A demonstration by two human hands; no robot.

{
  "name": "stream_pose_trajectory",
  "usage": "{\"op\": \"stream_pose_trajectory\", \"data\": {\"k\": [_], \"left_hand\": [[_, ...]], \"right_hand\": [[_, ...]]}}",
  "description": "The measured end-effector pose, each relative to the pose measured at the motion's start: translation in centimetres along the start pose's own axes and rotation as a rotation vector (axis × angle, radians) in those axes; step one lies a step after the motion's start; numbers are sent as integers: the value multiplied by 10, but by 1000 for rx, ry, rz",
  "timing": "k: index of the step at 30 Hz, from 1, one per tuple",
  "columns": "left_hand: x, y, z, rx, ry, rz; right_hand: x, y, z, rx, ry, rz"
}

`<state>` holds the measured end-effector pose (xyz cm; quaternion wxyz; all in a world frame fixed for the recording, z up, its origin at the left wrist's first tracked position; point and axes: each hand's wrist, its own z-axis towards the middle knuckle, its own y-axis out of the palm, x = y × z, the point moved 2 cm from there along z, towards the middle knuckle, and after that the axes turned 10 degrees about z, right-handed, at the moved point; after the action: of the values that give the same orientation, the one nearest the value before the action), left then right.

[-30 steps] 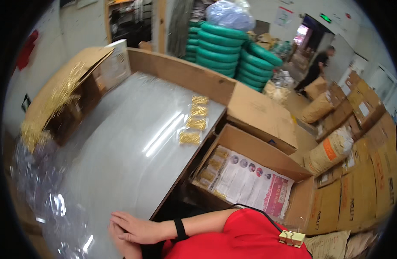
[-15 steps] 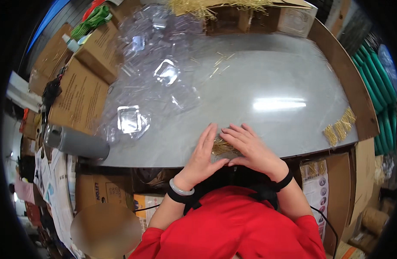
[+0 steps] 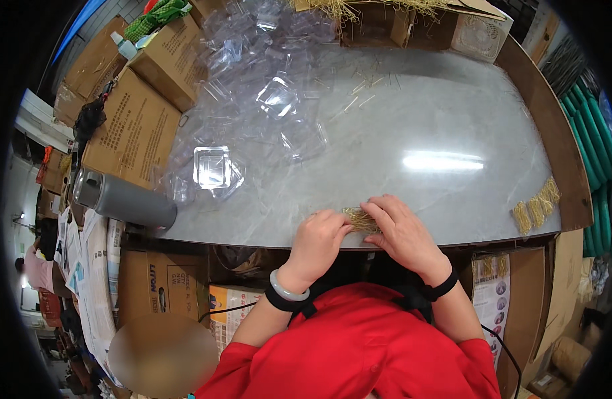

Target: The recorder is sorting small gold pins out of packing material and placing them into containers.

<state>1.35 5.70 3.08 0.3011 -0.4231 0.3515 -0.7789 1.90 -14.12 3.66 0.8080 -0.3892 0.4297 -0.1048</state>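
Grey and smooth, the table [image 3: 446, 113] takes up the middle of this workroom, and I tell every place from it. At its front left corner is a grey bottle [image 3: 136, 203], and along its left part is spread a heap of clear plastic pieces [image 3: 213, 167]. Near the middle of its front edge is the left hand [image 3: 317, 238], with fingers bent and brought close together, pinching the left end of a gold wire bundle [image 3: 360, 221]. This bundle lies just inside the front edge, between the two hands, and its long axis seems to go roughly along that edge, from one hand to the other. Neither hand is nearer, because both touch it. Next comes the right hand [image 3: 407, 234], its fingers over the right end and its thumb on the side toward the body; the gap is narrow and the bundle fills it, though the hand hides part of this contact. At the table's right end, well apart from the hands, similar gold bundles [image 3: 537, 205] lie side by side.
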Motion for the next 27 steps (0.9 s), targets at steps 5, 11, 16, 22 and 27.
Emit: {"op": "stream_pose_trajectory", "data": {"k": [5,11,16,22,27], "left_hand": [[7,-4,7,-93,-8,-117],[4,3,8,-149,141,-64],[6,16,8,-215,216,23],[9,20,8,-174,236,19],[8,20,6,-163,177,8]], "right_hand": [[2,-2,-2,3,18,23],[7,-9,-11,137,122,276],[4,10,-43,490,330,669],[-18,17,-21,244,257,559],[-8,11,-6,226,157,603]]}}
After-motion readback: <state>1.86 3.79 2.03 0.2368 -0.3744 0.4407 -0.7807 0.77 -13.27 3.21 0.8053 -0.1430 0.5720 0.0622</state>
